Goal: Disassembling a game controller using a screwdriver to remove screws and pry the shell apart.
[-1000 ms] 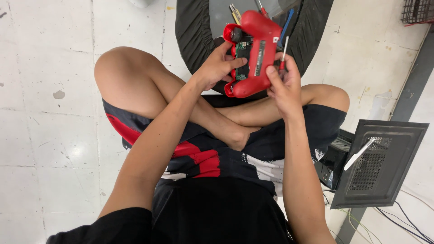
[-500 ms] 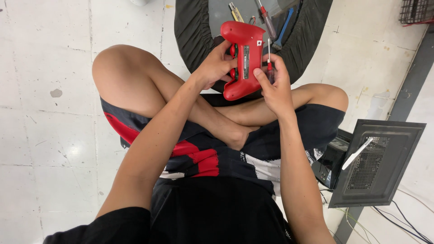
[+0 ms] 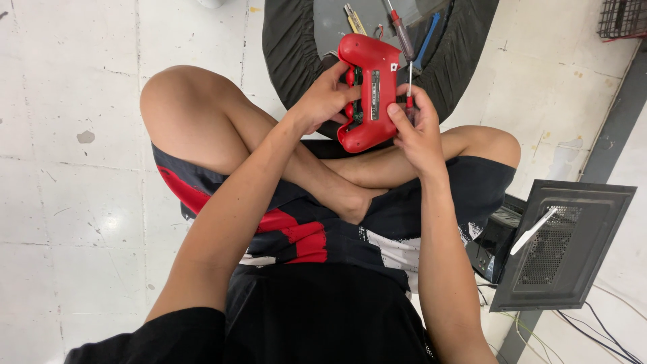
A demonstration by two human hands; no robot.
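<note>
One red game controller (image 3: 368, 91) was gripped above the crossed legs by the left hand (image 3: 323, 101); one small screwdriver (image 3: 409, 84) was pinched by the right hand (image 3: 418, 131). Far tools were partly cut off.

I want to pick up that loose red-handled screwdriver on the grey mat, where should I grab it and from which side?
Grip the red-handled screwdriver by its handle, which lies bare on the grey mat just above the red game controller. Come from above and the far side, since the left hand and right hand crowd the near end of its shaft.
</note>
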